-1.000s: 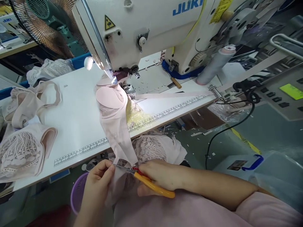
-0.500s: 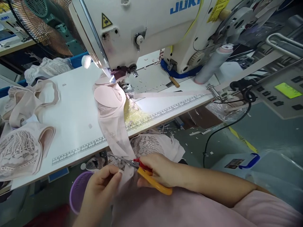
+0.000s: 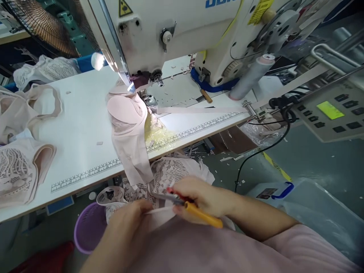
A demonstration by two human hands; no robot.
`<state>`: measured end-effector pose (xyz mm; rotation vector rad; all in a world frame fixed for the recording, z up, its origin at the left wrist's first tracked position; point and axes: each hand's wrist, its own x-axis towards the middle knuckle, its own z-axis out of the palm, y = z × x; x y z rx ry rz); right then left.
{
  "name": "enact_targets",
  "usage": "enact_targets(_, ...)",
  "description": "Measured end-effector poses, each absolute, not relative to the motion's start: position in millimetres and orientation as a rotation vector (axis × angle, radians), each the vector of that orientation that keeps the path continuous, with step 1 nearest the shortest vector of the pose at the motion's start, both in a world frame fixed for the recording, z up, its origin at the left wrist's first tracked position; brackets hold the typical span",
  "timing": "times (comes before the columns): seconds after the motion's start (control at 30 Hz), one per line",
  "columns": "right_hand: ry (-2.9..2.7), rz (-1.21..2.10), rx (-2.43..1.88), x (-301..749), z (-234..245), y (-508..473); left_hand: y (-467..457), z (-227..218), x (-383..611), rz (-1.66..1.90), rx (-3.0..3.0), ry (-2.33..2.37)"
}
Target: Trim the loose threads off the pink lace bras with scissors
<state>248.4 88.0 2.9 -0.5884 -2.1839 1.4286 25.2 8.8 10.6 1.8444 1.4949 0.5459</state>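
My right hand (image 3: pixel 204 199) is closed around orange-handled scissors (image 3: pixel 196 210), whose blades point left toward my left hand. My left hand (image 3: pixel 129 220) pinches a thin pink strip of fabric (image 3: pixel 159 210) below the table edge. A pink bra (image 3: pixel 127 125) hangs from under the needle of the white sewing machine (image 3: pixel 176 34) and drapes over the table's front edge. A lace piece (image 3: pixel 170 172) lies in my lap just above both hands.
The white table (image 3: pixel 82 125) carries a printed ruler along its front edge. More bras (image 3: pixel 19 159) are piled at the left. A purple basket (image 3: pixel 89 227) sits below left. A thread cone (image 3: pixel 250 77), control panel (image 3: pixel 330 112) and fan (image 3: pixel 42 26) surround the machine.
Both hands have dropped lower and drawn toward my body. The pink strip is now free of the hanging bra end and lies between my hands. The view shifted left and down.
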Motion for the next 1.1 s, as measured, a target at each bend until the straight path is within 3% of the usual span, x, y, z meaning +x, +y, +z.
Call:
enact_targets(0.2, -2.283, 1.012, -0.878, 292, 6, 99, 13, 8, -13, 0.229, 2.083, 1.668)
enact_targets(0.47, -2.343, 0.703, -1.208, 301, -4, 108, 20, 19, 0, 0.219, 2.217, 1.542)
enact_targets(0.53, -2.284, 0.789, -1.172, 290, -1, 106, 25, 23, 9, 0.243, 2.326, 1.467)
enact_targets(0.73, -2.442, 1.464, -0.783, 231, 12, 94, 35, 30, 27, 0.237, 2.649, 1.302)
enact_targets(0.9, -2.404, 1.664, -0.854, 213, 3, 90, 38, 29, 14, 0.057, 2.488, 1.309)
enact_targets(1.1, -2.224, 1.769, -0.834, 220, -6, 89, 21, 21, -42, 0.329, 2.446, 1.337)
